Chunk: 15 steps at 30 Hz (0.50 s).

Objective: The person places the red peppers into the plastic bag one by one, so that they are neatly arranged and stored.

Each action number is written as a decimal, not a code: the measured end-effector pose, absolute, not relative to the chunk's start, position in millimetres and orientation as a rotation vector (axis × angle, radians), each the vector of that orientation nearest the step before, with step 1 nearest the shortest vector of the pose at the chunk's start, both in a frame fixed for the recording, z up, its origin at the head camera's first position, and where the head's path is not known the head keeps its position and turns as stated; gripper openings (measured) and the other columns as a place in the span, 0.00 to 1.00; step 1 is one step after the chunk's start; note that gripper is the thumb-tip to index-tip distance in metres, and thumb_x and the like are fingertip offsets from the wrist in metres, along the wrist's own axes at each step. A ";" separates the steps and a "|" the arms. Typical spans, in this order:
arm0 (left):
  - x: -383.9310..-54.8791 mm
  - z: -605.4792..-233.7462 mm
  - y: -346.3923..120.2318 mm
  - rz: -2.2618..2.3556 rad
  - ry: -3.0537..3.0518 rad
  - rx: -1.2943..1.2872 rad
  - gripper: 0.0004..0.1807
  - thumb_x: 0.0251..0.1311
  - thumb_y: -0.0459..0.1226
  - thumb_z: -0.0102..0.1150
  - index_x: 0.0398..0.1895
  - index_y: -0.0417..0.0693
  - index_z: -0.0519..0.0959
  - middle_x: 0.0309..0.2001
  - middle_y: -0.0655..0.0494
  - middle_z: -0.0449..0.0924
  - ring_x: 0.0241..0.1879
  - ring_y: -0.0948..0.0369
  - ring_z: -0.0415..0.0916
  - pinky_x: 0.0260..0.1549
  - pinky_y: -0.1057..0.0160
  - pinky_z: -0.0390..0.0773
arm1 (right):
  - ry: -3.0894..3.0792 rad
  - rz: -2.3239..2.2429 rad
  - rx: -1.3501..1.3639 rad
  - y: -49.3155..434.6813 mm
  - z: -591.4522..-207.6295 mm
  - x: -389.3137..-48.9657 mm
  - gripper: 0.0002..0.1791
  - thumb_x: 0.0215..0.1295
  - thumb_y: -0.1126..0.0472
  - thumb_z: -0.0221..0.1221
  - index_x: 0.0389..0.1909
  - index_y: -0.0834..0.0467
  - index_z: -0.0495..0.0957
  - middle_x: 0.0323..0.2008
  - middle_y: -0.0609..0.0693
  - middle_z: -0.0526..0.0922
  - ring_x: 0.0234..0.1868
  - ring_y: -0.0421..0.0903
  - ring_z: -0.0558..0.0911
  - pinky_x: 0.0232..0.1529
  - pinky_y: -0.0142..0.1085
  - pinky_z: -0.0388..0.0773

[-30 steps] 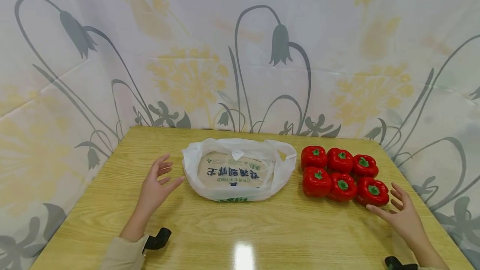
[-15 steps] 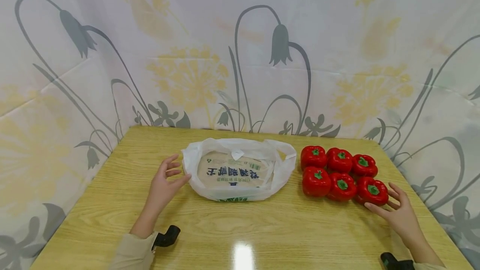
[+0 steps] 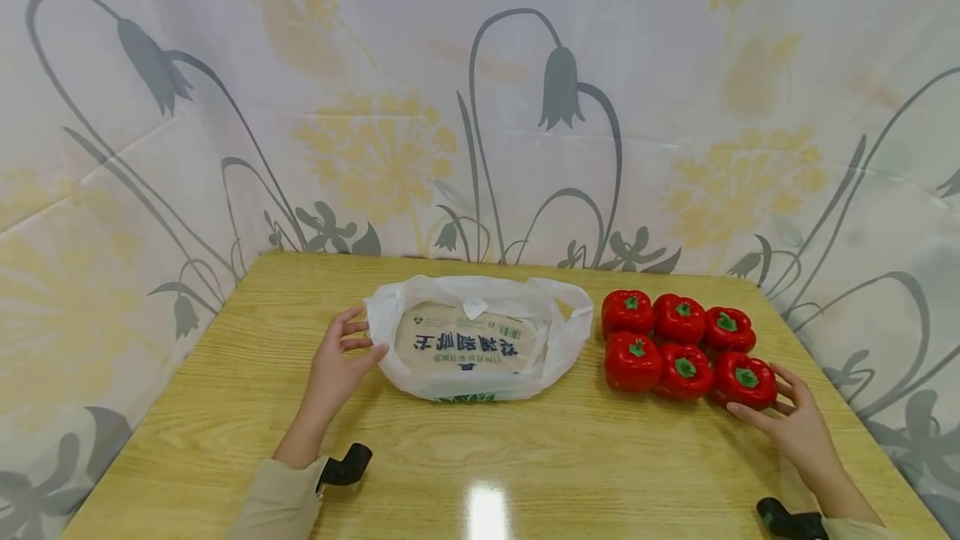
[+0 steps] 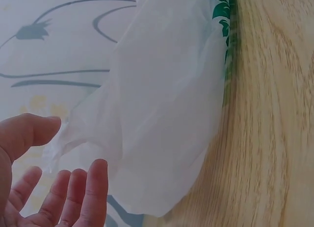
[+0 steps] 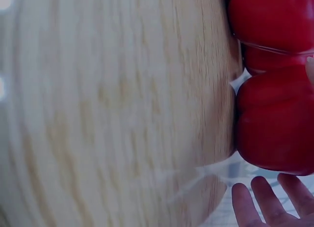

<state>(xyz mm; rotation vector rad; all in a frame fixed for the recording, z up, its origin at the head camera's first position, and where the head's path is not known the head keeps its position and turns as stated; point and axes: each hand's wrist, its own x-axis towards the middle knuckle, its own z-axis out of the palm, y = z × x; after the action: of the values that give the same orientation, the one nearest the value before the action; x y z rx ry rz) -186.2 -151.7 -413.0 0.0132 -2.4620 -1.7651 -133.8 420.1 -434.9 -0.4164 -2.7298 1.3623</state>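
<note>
In the head view, a white plastic bag (image 3: 551,365) with green print lies open-mouthed on the table, dark lettering showing inside it. My left hand (image 3: 337,369) is at the bag's left end, thumb and fingers spread; the left wrist view shows the fingers (image 4: 95,192) relaxed around the loose plastic of the bag (image 4: 167,99), not gripping it. Over on the right, my right hand (image 3: 802,427) reaches around the near right red bell pepper (image 3: 745,380). In the right wrist view, its fingers (image 5: 245,202) lie just beyond that pepper (image 5: 274,121), not visibly squeezing it.
Several more red bell peppers (image 3: 678,319) with green stems stand in two rows right of the bag. The wooden table (image 3: 540,457) runs back to a flower-printed cloth (image 3: 420,107). Black wrist mounts (image 3: 345,465) sit on both forearms.
My left hand has moved right and up to the bag's left end. My right hand has shifted slightly left, closer around the near right pepper. Bag and peppers stay in place.
</note>
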 end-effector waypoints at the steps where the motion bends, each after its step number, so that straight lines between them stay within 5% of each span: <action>1: -186.4 -412.5 -151.2 -1.760 -2.461 0.011 0.36 0.56 0.35 0.64 0.67 0.49 0.60 0.55 0.45 0.67 0.49 0.49 0.71 0.34 0.68 0.77 | -2.728 1.359 -0.414 420.1 -435.1 -134.1 0.55 0.58 0.51 0.64 0.71 0.66 0.35 0.62 0.77 0.47 0.56 0.73 0.59 0.27 0.24 0.70; 15: -189.7 -414.0 -146.7 -1.837 -2.412 0.051 0.35 0.56 0.27 0.61 0.67 0.49 0.61 0.54 0.44 0.66 0.46 0.49 0.70 0.32 0.69 0.79 | -2.672 1.408 -0.475 416.0 -435.5 -140.0 0.52 0.60 0.50 0.62 0.70 0.68 0.37 0.63 0.75 0.47 0.56 0.70 0.60 0.27 0.18 0.67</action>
<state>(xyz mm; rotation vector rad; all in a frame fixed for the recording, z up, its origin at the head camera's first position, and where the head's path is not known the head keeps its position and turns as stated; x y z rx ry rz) -189.7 -146.7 -414.0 0.0512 -2.4118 -1.8368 -140.0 416.0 -435.5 -0.4749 -2.6720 1.4083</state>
